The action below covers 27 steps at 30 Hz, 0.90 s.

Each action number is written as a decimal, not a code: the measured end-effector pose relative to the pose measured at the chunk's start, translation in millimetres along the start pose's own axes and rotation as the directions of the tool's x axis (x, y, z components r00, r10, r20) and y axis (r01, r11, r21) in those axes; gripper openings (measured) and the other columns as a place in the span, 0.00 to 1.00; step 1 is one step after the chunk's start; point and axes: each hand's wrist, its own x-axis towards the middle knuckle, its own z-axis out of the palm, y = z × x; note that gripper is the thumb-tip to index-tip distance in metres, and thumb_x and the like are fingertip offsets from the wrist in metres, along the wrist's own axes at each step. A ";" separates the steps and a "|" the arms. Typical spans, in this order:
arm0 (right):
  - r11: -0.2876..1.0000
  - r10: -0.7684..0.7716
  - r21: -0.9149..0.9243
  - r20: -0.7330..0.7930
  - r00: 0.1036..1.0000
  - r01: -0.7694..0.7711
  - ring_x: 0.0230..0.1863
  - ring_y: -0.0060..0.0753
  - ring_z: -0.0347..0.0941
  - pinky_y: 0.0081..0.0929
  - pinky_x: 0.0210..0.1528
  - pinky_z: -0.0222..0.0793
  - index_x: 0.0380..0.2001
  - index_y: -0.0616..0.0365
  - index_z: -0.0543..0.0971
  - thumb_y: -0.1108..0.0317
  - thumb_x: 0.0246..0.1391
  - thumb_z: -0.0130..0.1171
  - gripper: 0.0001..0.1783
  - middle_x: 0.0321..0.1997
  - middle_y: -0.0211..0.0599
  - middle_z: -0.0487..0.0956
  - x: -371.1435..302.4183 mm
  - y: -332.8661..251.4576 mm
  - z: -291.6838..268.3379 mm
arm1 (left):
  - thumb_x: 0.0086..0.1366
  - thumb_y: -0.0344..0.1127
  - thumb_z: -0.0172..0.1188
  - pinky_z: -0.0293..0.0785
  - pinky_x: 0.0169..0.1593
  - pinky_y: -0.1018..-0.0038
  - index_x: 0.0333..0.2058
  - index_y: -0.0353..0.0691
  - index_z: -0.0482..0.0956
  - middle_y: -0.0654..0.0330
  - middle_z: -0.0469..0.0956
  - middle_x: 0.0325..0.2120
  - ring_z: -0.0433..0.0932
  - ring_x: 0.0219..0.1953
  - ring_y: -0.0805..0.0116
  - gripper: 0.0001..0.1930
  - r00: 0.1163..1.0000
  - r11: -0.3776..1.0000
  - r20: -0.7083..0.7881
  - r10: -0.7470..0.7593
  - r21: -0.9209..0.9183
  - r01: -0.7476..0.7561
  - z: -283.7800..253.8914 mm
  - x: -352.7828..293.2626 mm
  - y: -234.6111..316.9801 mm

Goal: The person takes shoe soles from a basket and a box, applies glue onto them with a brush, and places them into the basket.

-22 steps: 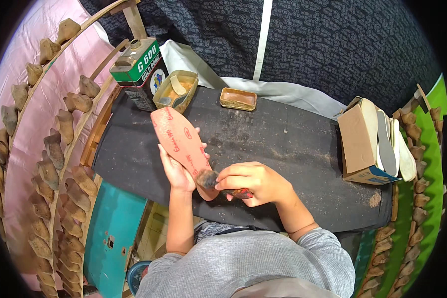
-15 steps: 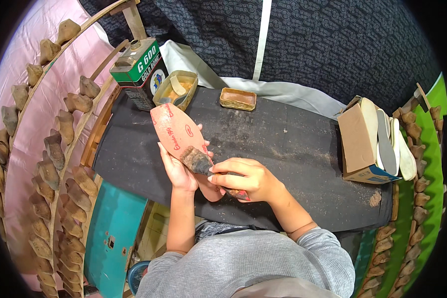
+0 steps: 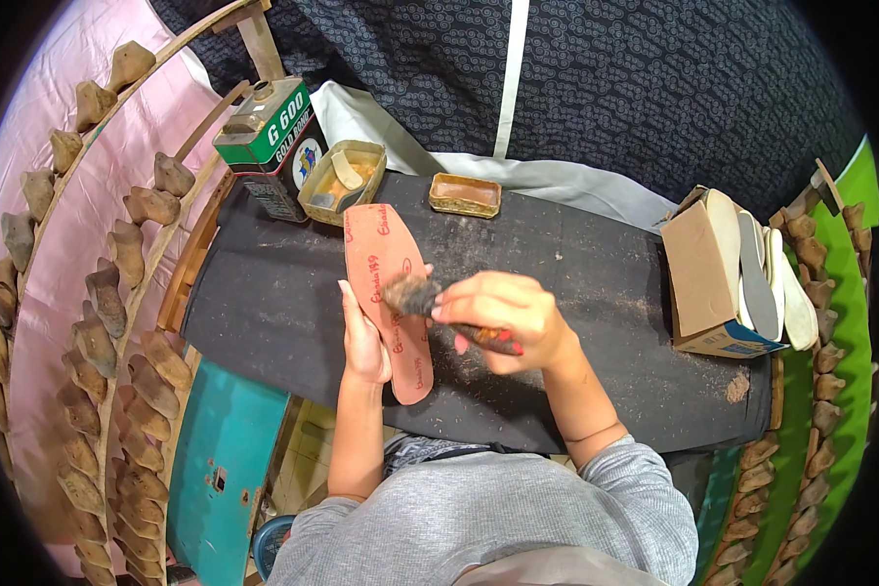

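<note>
A pinkish insole [image 3: 389, 313] with red print stands nearly upright over the table, its wide end pointing away from me. My left hand [image 3: 364, 337] grips it from below and along its left edge, with some fingers hidden behind it. In my right hand [image 3: 503, 317] is a brush [image 3: 422, 296] with a dark handle showing red patches. Its bristles are at the insole's face, near the middle; the frame does not show clearly whether they touch.
A green and black metal can [image 3: 275, 146], a tub with a spatula [image 3: 371, 156] and a small brown tray [image 3: 466, 195] stand at the back. At right, a cardboard box [image 3: 703, 278] holds several soles. Racks of shoe lasts [image 3: 107, 293] flank the black-covered table [image 3: 576, 342].
The insole has turned from leaning left to nearly upright. My right hand has lifted slightly and moved right, and the brush now lies more level across the insole.
</note>
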 end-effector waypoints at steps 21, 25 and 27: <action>0.984 -0.002 -0.176 -0.127 0.992 -0.021 0.33 0.43 0.77 0.32 0.35 0.74 0.32 0.62 0.78 0.77 0.34 0.65 0.16 0.34 0.42 0.78 3.0 10.6 -1.5 | 0.65 0.70 0.22 0.79 0.36 0.67 0.57 0.37 0.63 0.48 0.76 0.40 0.79 0.35 0.60 0.42 0.981 0.987 0.124 -0.150 -0.030 0.155 -14.9 -0.8 -12.2; 0.997 0.078 -0.001 0.050 0.996 -0.078 0.33 0.44 0.77 0.33 0.36 0.75 0.33 0.61 0.77 0.78 0.32 0.63 0.17 0.34 0.42 0.78 -11.7 0.8 3.3 | 0.65 0.69 0.22 0.79 0.39 0.66 0.59 0.37 0.61 0.48 0.74 0.47 0.78 0.37 0.60 0.42 0.993 0.990 -0.001 -0.115 -0.083 0.114 -4.6 6.1 -1.2; 0.999 0.050 -0.006 0.162 0.985 -0.050 0.34 0.41 0.77 0.31 0.34 0.75 0.33 0.60 0.78 0.75 0.31 0.66 0.18 0.34 0.40 0.79 -16.5 -3.3 7.3 | 0.65 0.69 0.23 0.78 0.41 0.65 0.60 0.37 0.60 0.47 0.71 0.53 0.78 0.38 0.59 0.42 0.998 0.993 0.016 -0.061 -0.098 0.063 -9.8 7.9 -0.4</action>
